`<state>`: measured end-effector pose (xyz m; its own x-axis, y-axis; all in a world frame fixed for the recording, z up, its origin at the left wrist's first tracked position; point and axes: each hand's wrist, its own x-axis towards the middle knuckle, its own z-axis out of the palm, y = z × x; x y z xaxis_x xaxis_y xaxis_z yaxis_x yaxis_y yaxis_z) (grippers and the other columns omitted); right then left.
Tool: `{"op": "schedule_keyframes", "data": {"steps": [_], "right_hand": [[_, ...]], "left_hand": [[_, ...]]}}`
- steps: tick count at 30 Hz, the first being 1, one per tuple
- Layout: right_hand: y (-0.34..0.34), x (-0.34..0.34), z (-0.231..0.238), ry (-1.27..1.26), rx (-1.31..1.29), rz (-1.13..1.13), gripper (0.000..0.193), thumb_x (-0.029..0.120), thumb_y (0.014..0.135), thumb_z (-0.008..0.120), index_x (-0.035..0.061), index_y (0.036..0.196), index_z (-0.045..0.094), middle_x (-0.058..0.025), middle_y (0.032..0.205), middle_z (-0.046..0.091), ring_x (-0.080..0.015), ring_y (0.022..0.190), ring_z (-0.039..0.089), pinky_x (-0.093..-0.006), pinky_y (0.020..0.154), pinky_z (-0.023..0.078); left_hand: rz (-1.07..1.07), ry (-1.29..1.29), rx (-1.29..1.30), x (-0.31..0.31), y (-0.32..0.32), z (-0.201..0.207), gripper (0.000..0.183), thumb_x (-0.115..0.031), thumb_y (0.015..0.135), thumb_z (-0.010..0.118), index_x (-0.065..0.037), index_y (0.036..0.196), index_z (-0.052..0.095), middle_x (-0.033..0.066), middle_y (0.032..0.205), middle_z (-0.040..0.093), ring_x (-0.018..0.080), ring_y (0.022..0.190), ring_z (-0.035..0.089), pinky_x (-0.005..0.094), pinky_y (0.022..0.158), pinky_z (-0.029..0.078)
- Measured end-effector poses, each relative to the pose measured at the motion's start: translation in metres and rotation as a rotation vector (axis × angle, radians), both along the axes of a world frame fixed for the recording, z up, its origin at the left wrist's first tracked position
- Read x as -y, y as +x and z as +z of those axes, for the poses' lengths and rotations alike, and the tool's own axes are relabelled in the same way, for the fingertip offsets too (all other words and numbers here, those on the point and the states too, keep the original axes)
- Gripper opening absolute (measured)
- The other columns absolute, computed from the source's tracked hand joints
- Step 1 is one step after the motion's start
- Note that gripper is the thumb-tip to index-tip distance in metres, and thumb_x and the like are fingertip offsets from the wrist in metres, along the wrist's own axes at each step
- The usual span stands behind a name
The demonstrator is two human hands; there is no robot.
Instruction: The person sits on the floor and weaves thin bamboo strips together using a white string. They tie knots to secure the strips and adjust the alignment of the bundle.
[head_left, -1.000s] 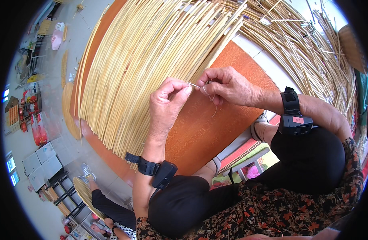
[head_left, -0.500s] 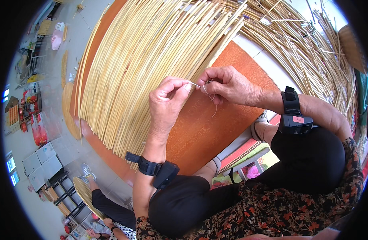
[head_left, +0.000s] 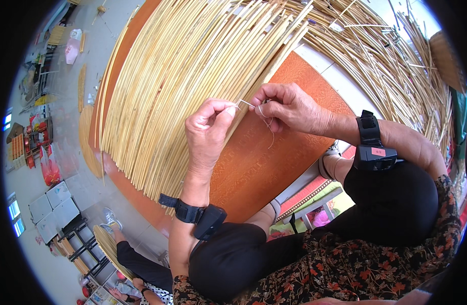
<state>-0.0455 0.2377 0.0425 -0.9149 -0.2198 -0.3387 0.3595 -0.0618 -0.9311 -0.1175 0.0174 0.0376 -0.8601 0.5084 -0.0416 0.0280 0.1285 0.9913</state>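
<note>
Between my two hands runs a thin pale thread (head_left: 245,103), stretched over a short gap. My left hand (head_left: 207,129) pinches one end between thumb and forefinger. The other end sits in the pinch of my right hand (head_left: 284,108), where the thread loops about the fingers and a loose tail hangs below. Both hands are held above the near edge of a wide row of pale, thin stalks (head_left: 167,91) laid side by side. Under them is an orange-brown board (head_left: 264,157) with a patterned surface.
More loose stalks (head_left: 391,76) lie heaped at the far right. Black devices are strapped to my left wrist (head_left: 208,221) and right wrist (head_left: 376,152). At lower left another person's leg (head_left: 142,262) shows beside a round woven piece (head_left: 109,249). Grey boxes (head_left: 53,208) stand at left.
My left hand has shifted slightly left, and the gap between the two pinches is wider. The thread there now shows a bend. My right hand has hardly moved.
</note>
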Motion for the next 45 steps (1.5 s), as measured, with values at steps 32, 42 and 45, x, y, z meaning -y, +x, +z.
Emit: {"op": "schedule_keyframes", "data": {"steps": [32, 42, 45], "right_hand": [[-0.002, 0.000, 0.005, -0.001, -0.011, 0.073, 0.020, 0.012, 0.096, 0.056, 0.0015, 0.109, 0.067, 0.0001, 0.080, 0.064, -0.0068, 0.066, 0.066, -0.0232, 0.063, 0.057], [-0.002, -0.003, 0.006, -0.032, 0.052, -0.047, 0.018, 0.015, 0.100, 0.052, 0.0034, 0.107, 0.064, -0.0007, 0.076, 0.065, -0.0069, 0.065, 0.067, -0.0247, 0.063, 0.057], [-0.002, -0.003, 0.006, -0.047, 0.040, -0.059, 0.017, 0.015, 0.101, 0.052, 0.0037, 0.106, 0.063, -0.0003, 0.075, 0.064, -0.0073, 0.066, 0.067, -0.0248, 0.064, 0.057]], "left_hand": [[-0.081, 0.123, 0.131, 0.004, 0.003, 0.003, 0.010, 0.000, 0.097, 0.061, 0.000, 0.097, 0.071, 0.0126, 0.106, 0.074, 0.0136, 0.099, 0.068, 0.0292, 0.093, 0.055], [-0.121, 0.120, 0.121, 0.003, 0.002, 0.005, 0.010, 0.002, 0.096, 0.061, 0.000, 0.095, 0.070, 0.0131, 0.105, 0.074, 0.0143, 0.100, 0.069, 0.0295, 0.093, 0.054], [-0.114, 0.114, 0.123, 0.005, 0.002, 0.005, 0.009, 0.002, 0.095, 0.061, 0.000, 0.095, 0.070, 0.0128, 0.105, 0.074, 0.0141, 0.100, 0.068, 0.0295, 0.093, 0.054]]}}
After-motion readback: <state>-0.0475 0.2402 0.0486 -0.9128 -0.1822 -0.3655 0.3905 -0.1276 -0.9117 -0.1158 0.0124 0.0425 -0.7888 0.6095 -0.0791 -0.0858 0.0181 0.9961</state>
